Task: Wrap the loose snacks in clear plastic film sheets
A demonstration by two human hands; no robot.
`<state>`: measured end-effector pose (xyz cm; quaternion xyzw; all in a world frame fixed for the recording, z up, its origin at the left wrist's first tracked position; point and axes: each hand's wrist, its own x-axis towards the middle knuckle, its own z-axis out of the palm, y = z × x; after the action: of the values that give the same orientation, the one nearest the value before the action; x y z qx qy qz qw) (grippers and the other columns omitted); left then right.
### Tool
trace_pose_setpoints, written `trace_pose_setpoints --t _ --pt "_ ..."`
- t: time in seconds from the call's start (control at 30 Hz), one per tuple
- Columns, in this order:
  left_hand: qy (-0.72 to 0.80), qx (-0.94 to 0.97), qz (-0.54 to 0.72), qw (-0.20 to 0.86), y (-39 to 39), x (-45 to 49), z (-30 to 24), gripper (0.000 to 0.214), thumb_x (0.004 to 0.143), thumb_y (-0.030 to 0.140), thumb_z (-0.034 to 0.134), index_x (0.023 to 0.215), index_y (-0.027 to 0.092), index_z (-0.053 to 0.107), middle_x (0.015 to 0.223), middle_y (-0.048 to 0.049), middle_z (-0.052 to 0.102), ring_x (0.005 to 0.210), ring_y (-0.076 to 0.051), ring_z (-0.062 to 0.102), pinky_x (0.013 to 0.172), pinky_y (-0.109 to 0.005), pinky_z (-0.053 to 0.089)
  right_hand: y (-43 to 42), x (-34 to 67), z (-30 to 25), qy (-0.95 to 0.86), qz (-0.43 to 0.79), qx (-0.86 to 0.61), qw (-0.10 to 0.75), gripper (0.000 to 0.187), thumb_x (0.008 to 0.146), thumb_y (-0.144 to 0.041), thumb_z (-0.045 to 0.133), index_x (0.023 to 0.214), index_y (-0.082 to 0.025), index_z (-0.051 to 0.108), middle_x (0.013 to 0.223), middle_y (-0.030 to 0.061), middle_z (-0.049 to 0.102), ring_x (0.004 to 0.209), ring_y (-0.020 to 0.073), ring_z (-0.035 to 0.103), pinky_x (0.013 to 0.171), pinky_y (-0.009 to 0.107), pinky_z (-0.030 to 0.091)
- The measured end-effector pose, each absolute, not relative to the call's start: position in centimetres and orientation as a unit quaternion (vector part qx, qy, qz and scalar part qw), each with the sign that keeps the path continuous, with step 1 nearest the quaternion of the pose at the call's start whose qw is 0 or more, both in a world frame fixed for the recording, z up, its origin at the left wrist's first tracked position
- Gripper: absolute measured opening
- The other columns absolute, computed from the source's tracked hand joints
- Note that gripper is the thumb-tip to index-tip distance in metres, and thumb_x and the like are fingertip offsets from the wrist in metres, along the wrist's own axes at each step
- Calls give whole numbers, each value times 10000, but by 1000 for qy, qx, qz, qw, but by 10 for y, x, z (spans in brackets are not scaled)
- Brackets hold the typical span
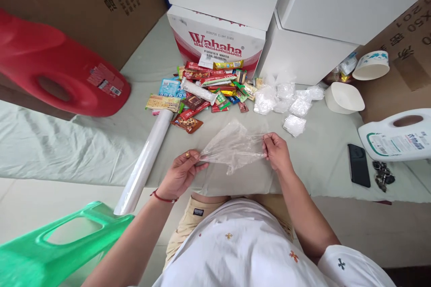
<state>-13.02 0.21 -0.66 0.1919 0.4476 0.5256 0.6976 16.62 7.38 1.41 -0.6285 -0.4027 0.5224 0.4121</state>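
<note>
A clear plastic bag (232,148) is stretched between my two hands, above the near part of the cloth-covered table (215,184). My left hand (183,170) pinches its left edge between thumb and fingers. At the opposite edge my right hand (276,150) is closed on the gathered plastic. Beyond the bag lies a heap of wrapped snacks (208,87), with a brown cookie packet (187,123) nearest to me. To its right sit several folded clear plastic bags (294,125). A roll of clear plastic (144,166) lies left of my left hand, overhanging the table's front edge.
A red jug (67,71) stands at the left, and a green container (67,246) is at the lower left. White bowls (344,97), a white detergent bottle (397,136), a black phone (358,166) and keys (384,176) are at the right. A Wahaha carton (218,40) and white boxes (310,49) close off the back.
</note>
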Motion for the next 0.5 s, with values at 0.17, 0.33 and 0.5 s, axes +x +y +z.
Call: trace_pose_setpoints --t 0.17,0.33,0.5 --pt "480 137 448 742 4 -129 9 652 743 769 746 1046 197 664 1034 -107 733 977 -295 734 802 -472 643 64 157 21 -465 512 -607 392 278 888 -513 646 843 -244 588 605 -60 529 414 106 426 380 258 308" --pt "593 189 404 670 22 -103 15 632 623 619 898 1002 199 614 800 -15 696 684 -160 665 596 -256 521 55 148 27 -507 505 -583 386 324 934 -556 622 859 -243 587 619 -59 533 433 105 452 411 252 350" --pt "657 283 442 541 31 -103 -7 399 728 527 789 787 201 566 533 88 435 460 -74 347 452 -216 259 62 168 26 -505 496 -594 382 366 897 -598 650 855 -239 592 590 -65 521 404 100 405 391 256 311"
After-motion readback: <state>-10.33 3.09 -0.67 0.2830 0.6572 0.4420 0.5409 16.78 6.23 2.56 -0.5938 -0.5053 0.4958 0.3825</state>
